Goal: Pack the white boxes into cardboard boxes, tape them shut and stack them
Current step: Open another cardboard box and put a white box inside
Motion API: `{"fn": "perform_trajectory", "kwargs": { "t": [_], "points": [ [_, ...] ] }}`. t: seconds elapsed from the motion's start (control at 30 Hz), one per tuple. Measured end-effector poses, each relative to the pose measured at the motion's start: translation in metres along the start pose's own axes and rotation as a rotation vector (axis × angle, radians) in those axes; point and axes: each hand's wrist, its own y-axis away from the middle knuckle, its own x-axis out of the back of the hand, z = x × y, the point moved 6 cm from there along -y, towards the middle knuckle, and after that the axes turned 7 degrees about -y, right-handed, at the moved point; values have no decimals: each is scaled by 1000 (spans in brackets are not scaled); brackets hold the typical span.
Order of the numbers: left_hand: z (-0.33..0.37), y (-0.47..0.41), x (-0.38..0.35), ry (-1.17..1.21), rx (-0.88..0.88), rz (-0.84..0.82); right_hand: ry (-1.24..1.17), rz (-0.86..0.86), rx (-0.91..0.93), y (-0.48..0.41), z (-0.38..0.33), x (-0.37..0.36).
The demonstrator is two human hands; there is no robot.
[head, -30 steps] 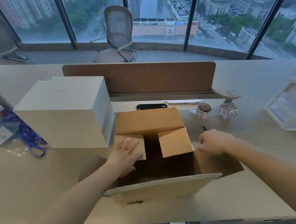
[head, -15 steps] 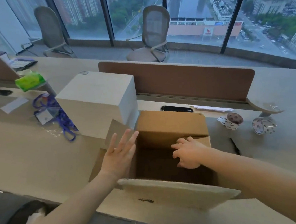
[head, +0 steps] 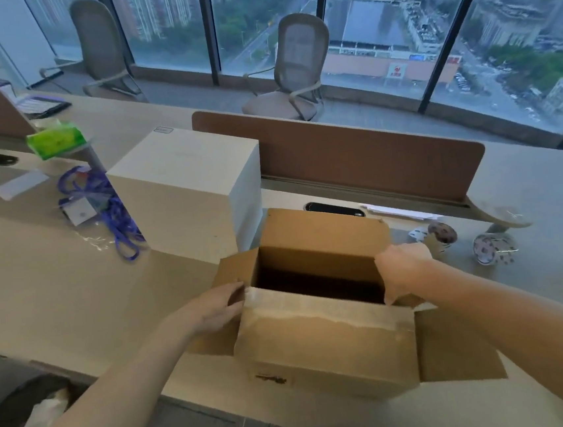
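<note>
White box (head: pixel 185 191) closed on desk (head: pixel 50 290), just behind and left of open cardboard box (head: pixel 323 340), touching or nearly touching its far-left corner. Left hand (head: pixel 213 306) curled on left flap, fingers at its inner edge; right hand (head: pixel 403 265) closed over right flap's top edge; both pressing flaps outward, cavity dark, nothing visible inside. To do well: fold all four flaps fully clear and flat, keep carton square on desk, then lift white box with both hands and lower it level; tape rolls (head: pixel 493 249) near, to the right.
</note>
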Motion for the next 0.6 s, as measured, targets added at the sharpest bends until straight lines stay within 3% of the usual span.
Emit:
{"fn": "perform_trajectory", "kwargs": {
  "t": [0.07,0.27,0.4,0.5,0.6],
  "points": [
    [-13,-2,-3,93,21,-18,-73,-63,-37,4,18,-21],
    [-14,-8,-6,296,6,14,-663,-243,-31,21,51,-55],
    [-7,-14,-18,307,26,-89,-1080,-199,-126,24,57,-91],
    [-1,-12,-24,118,63,-169,-1122,-214,-107,27,46,-109],
    [9,-6,-28,-100,60,-185,-961,-301,-55,28,29,-119]
  ]
}}
